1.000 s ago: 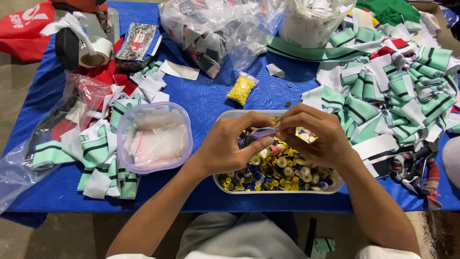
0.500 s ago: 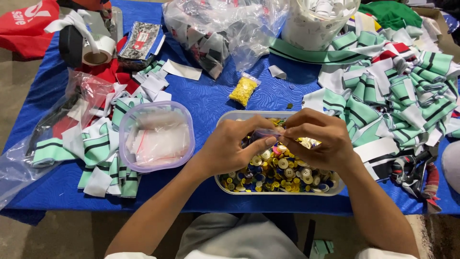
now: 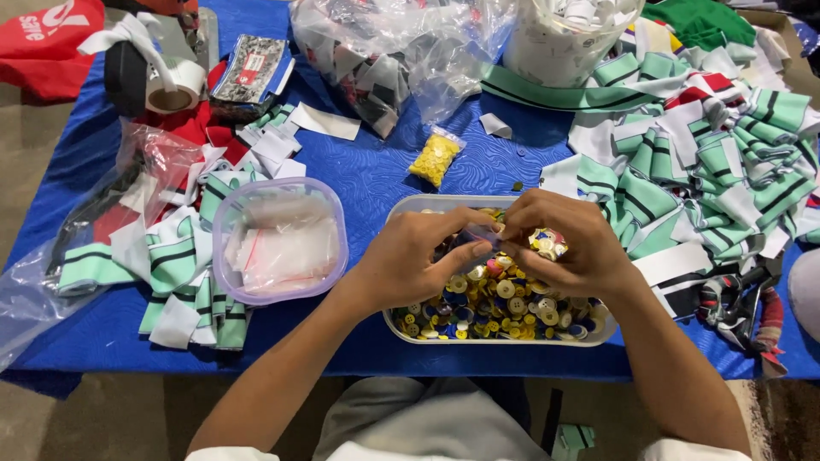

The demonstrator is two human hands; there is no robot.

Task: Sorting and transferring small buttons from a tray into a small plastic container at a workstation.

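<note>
Small clear bag [image 3: 483, 236] pinched between both hands, held right over the clear tray of buttons [image 3: 500, 300] so anything dropped falls back in. Left hand [image 3: 416, 256] grip pressed together, thumb and forefinger on the bag's edge. Right hand [image 3: 559, 243] grip also closed: fingertips at the bag mouth, a few buttons [image 3: 547, 242] cupped in the palm, apparently kept there so they sit close to the bag opening. Tray sits at the near edge of the bench [image 3: 376, 175], directly in front of the person, both forearms reaching over it.

Just left of the tray: round plastic tub [image 3: 279, 241] with a purple rim, stocked with empty clear bags, within reach of the left hand. Beyond the tray, a little bag of yellow bits [image 3: 435, 159], apart from it. Green, white and black striped fabric pieces [image 3: 722, 162] heaped on the right, a smaller heap [image 3: 179, 273] on the left. Large clear plastic sack [image 3: 393, 47] of cloth pieces at the back, white bucket [image 3: 568, 34] beside it, tape roll [image 3: 171, 85] far left.

Bench covered by blue quilted cloth. Bare brownish floor [image 3: 43, 111] around it, red bag [image 3: 47, 34] top left corner.
</note>
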